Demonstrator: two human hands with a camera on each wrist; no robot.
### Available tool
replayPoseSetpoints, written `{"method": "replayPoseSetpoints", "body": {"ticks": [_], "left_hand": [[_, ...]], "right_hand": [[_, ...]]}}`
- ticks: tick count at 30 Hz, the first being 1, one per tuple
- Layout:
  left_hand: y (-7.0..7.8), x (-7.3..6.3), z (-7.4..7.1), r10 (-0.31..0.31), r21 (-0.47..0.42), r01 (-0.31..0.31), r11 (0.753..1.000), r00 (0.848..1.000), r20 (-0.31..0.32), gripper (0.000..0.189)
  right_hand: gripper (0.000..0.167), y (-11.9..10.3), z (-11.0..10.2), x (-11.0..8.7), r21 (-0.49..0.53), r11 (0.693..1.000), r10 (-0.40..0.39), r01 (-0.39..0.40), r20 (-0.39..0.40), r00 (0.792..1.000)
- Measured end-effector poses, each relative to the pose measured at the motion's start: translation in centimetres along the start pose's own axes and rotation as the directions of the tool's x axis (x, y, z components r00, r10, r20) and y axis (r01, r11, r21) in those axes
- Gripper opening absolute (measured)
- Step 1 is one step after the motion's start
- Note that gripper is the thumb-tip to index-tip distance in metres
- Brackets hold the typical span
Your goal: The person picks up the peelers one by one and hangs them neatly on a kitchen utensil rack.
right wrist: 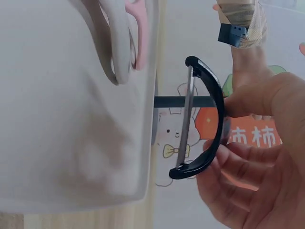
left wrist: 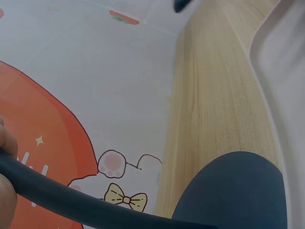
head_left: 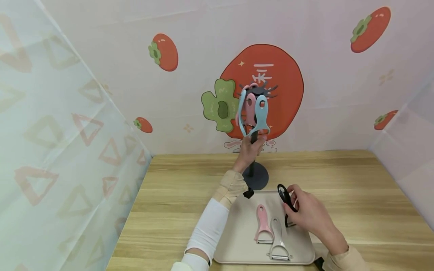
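Note:
My left hand [head_left: 250,150] grips the dark pole [left wrist: 86,205] of an upright stand, just below several peelers hanging from its hooks. A light blue peeler [head_left: 261,113] and a pink peeler [head_left: 250,109] hang at the front of the stand. Over the right part of a beige tray [head_left: 237,237], my right hand [head_left: 310,210] pinches a black peeler [head_left: 284,194] by its handle. In the right wrist view, the black peeler's curved head [right wrist: 218,109] and metal blade face the tray. A pink peeler [head_left: 262,218] and a grey peeler [head_left: 276,229] lie on the tray, side by side.
The stand's round dark base [head_left: 260,178] rests on the wooden table [head_left: 169,210] just behind the tray. Bare hooks [head_left: 272,89] stick out at the stand's right side. Behind is a wall [head_left: 332,101] printed with persimmons, and a patterned panel [head_left: 78,150] borders the left.

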State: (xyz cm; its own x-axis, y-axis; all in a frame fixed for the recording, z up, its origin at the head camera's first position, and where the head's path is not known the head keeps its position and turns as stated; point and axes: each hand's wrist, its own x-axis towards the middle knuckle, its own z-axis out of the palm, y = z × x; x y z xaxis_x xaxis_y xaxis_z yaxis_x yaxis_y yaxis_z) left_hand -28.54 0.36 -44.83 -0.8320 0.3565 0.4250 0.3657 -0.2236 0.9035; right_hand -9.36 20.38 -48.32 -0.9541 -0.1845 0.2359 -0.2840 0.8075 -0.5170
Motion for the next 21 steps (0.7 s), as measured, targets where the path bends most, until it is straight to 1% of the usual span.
{"method": "replayPoseSetpoints", "body": {"ticks": [4,8,12,14,16,21], "left_hand": [[0.1,-0.1,0.0,0.000,-0.001,0.000,1.000,1.000,0.002,0.055],[0.1,-0.2,0.0,-0.012,0.005,0.012,1.000,1.000,-0.003,0.055],[0.1,-0.3,0.1,-0.025,0.013,0.025,1.000,1.000,-0.003,0.055],[0.2,-0.3,0.1,-0.021,0.018,0.021,1.000,1.000,-0.002,0.055],[0.2,-0.3,0.1,-0.003,0.021,0.003,1.000,1.000,0.001,0.056],[0.2,-0.1,0.1,0.050,0.027,-0.051,0.998,0.999,0.015,0.057]], "right_hand": [[0.040,0.0,-0.3,0.1,0.014,1.000,-0.024,0.025,-0.073,0.997],[0.042,-0.1,-0.7,0.3,0.054,0.996,-0.060,0.069,-0.145,0.988],[0.043,-0.2,-1.3,0.7,0.087,0.987,-0.111,0.133,-0.223,0.969],[0.043,-0.3,-1.5,1.0,0.111,0.981,-0.129,0.162,-0.257,0.958],[0.043,-0.4,-1.8,1.4,0.146,0.974,-0.127,0.172,-0.275,0.953],[0.042,-0.9,-2.8,2.5,0.230,0.960,-0.085,0.157,-0.295,0.952]]}}
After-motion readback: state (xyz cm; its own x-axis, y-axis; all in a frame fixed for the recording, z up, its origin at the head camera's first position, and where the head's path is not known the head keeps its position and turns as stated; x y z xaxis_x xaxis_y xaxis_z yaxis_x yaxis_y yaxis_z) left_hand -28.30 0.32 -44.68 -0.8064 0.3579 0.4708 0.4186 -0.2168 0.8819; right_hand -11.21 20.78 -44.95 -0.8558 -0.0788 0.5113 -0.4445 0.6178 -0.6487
